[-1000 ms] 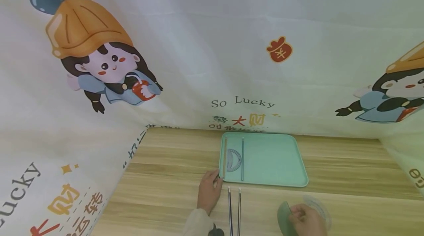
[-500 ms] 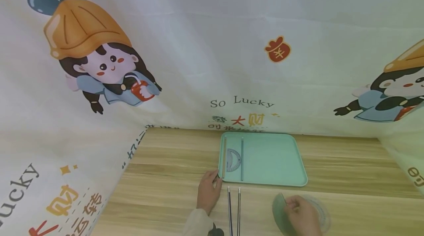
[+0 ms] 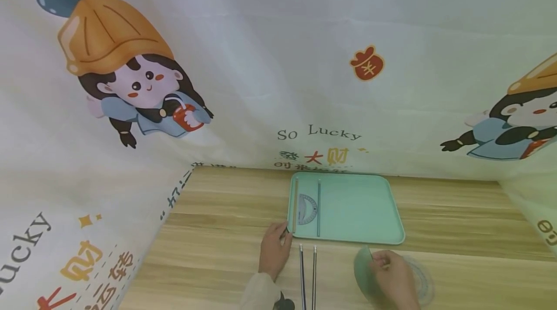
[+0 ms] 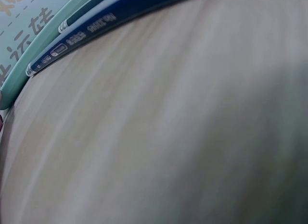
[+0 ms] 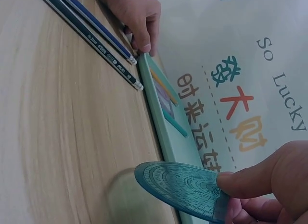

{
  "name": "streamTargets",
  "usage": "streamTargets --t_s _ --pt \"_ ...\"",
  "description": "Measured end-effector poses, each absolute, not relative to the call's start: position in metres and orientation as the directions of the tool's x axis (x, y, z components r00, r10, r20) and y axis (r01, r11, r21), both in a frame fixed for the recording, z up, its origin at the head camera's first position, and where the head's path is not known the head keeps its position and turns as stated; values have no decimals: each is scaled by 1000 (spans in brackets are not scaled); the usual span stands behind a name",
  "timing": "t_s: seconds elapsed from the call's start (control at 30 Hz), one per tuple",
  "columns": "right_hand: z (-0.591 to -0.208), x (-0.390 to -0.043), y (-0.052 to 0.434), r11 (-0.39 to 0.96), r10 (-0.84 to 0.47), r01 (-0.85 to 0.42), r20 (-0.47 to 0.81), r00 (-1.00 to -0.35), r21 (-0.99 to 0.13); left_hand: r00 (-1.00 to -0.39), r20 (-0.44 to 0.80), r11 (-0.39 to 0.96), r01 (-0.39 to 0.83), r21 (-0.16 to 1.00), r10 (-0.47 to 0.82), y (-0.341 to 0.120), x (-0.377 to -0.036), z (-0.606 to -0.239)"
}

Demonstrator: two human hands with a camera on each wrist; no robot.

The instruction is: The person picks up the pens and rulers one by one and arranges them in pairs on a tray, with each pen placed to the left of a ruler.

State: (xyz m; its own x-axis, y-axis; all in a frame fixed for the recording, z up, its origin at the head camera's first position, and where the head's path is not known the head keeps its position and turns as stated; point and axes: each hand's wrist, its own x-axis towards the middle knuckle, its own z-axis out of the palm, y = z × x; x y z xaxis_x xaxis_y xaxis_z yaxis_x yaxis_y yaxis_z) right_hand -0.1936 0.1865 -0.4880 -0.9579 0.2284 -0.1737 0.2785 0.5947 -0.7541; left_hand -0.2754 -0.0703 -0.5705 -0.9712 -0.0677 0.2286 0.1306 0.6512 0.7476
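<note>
My left hand (image 3: 282,235) rests on the wooden table, its fingertips touching the near-left corner of a mint-green tray (image 3: 361,208). In the right wrist view the left hand (image 5: 142,41) shows at that same tray (image 5: 161,120) corner. My right hand (image 3: 376,261) pinches a round green protractor (image 3: 363,271) by its edge and holds it tilted just above the table, in front of the tray. The protractor (image 5: 180,188) hangs between thumb and fingers (image 5: 252,178). Inside the tray lie a wooden ruler (image 3: 295,205), a half-round protractor (image 3: 307,209) and a thin teal stick (image 3: 318,207).
Two dark pencils (image 3: 307,276) lie side by side between my hands, tips toward the tray. A clear round protractor (image 3: 422,278) lies flat on the table to the right of my right hand. Printed cloth walls (image 3: 278,82) close in the back and sides.
My right hand has carried the green protractor left and a little nearer the tray, off the clear one. The left hand has stayed at the tray corner.
</note>
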Motion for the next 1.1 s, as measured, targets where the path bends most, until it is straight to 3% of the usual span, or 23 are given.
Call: streamTargets --t_s 1.1 --pt "-500 -216 176 510 363 222 -26 -931 -831 -969 237 641 143 754 -62 -70 -274 -569"
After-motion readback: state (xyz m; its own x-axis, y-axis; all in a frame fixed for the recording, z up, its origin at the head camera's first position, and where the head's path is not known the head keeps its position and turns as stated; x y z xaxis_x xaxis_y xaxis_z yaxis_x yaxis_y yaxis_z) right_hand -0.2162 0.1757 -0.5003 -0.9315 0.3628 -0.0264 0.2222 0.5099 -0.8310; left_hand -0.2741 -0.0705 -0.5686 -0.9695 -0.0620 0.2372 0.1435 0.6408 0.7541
